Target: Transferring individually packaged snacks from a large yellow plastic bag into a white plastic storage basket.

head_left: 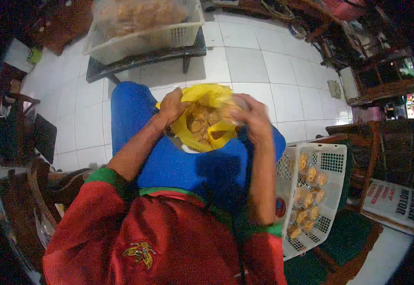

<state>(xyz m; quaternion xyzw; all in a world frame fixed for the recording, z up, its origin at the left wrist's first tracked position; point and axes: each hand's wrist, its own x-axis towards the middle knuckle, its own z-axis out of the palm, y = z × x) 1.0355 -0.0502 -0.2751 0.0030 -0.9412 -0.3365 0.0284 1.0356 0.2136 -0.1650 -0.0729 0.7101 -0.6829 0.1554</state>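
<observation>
A yellow plastic bag [188,135] rests open on my lap, with golden-brown crisp snack pieces [198,124] inside. My left hand [173,106] grips the bag's left rim, fingers closed on the plastic. Over the bag's right side is my right hand [253,117], smeared by motion. Its fingers curl round what looks like a clear plastic cup [231,110] with golden snack in it; the blur hides its exact outline.
To my right a white plastic basket [338,164] holds several clear cups of golden snacks [307,199]. Ahead on the left, a larger pale crate [178,35] of bagged snacks [143,14] stands on a low dark bench [145,58]. White floor tiles [247,66] lie beyond my knees.
</observation>
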